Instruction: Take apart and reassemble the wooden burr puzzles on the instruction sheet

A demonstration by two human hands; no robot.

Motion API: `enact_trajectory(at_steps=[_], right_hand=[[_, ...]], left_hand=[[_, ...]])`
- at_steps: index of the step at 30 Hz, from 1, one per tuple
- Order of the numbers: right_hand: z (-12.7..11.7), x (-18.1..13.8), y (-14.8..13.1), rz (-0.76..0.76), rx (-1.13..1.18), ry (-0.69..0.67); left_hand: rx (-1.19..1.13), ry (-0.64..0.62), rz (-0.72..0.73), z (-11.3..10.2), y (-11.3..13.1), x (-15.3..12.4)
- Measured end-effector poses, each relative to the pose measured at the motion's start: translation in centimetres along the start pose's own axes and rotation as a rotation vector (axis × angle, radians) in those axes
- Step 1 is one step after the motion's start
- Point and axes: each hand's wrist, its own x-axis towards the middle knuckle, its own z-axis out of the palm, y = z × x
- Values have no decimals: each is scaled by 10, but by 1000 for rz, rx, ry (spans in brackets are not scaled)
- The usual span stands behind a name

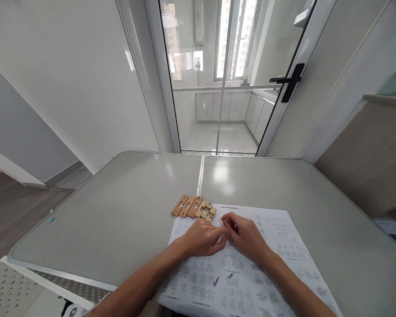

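White paper [303, 246] with printed figures backs the fingers of the left hand [203, 237] and the right hand [246, 233]. Take the meeting point of the fingertips as the clock centre, with 12 o'clock toward the door. The fingers of both hands are curled, with narrow gaps between thumb and forefinger; the two sets of fingertips meet or nearly meet. It cannot be told whether a small part is held between them.

Between 10 and 11 o'clock, near the left hand, lie the wooden parts: three flat slats [187, 207] in a slanted row, each with a cut-out, and a group of paler blocks [206, 210] at the end of the row nearest the hands. Numerals are marked on the slats. The row overlaps the upper left corner of the paper.

At 6 o'clock, the paper carries dark marks [216, 281].

The grey table [135, 211] supports the paper. Its pale seam [201, 176] runs at 11 o'clock. A small teal item [50, 219] lies at 9 o'clock, near the table edge. Beyond the table, the glass door [204, 105] stands at 12 o'clock; its black handle [292, 83] is at 1 o'clock.
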Motion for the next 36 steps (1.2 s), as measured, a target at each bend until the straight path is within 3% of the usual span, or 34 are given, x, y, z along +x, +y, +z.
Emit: enact_trajectory(at_steps=[7,14,17,21,28,36], right_hand=[[1,-1,2,-14,-2,4],[1,-1,3,-39,-16,11],[2,0,4,-43,-18,21],[3,0,5,-40,-20,25],[4,0,6,-23,-3,36],[7,1,8,-18,36,41]], left_hand=[[-69,147,-52,-4,2,4],[-56,451,-550,-34,-29,10],[17,397,-724,-44,-52,4],[17,205,-928,-45,-71,-6],[-25,50,-1026,-51,-83,-6],[-47,-100,-1095,-89,-86,-18]])
